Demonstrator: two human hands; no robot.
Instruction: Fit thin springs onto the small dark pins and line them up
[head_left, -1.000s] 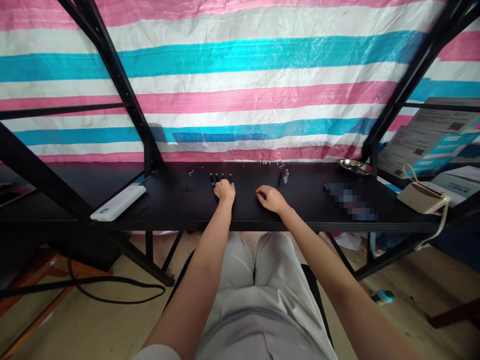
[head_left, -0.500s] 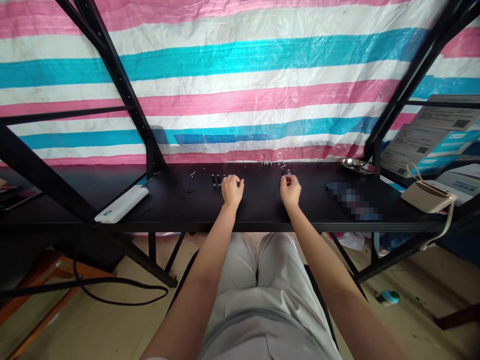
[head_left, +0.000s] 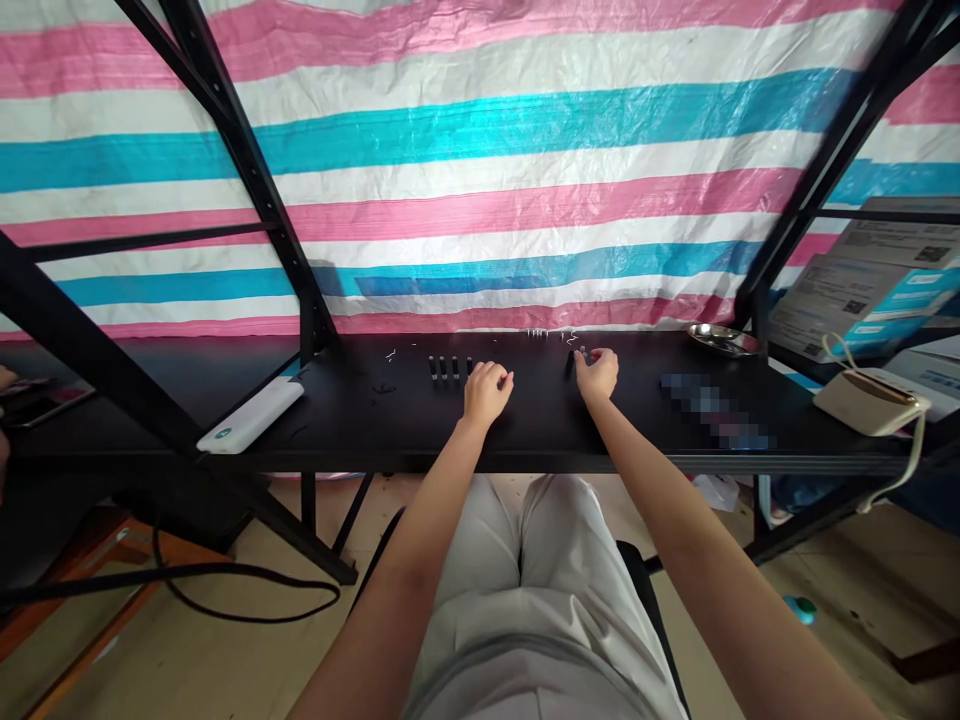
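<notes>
My left hand (head_left: 487,394) is just above the black table (head_left: 375,430), its fingers curled under and closed; whatever they hold, if anything, is hidden. Immediately to its left stand several small black cylinders (head_left: 444,369) with pale ends, in a row. My right hand (head_left: 598,376) is farther right, thumb and fingers apart. Between and behind its fingertips shows a small clear piece (head_left: 583,351). A small black piece (head_left: 570,360) sits beside the thumb.
Thin white bits (head_left: 537,333) lie along the table's back edge, more white scraps (head_left: 390,355) at left. A white oblong device (head_left: 251,415) lies left. A shiny metal dish (head_left: 724,341), a blurred patch (head_left: 716,410) and a cream pouch (head_left: 870,402) are right. Black frame posts (head_left: 277,215) flank the table.
My left hand has drawn right, off the row of black cylinders. The right hand has gone right and forward to the clear and black pieces, its fingers now spread apart.
</notes>
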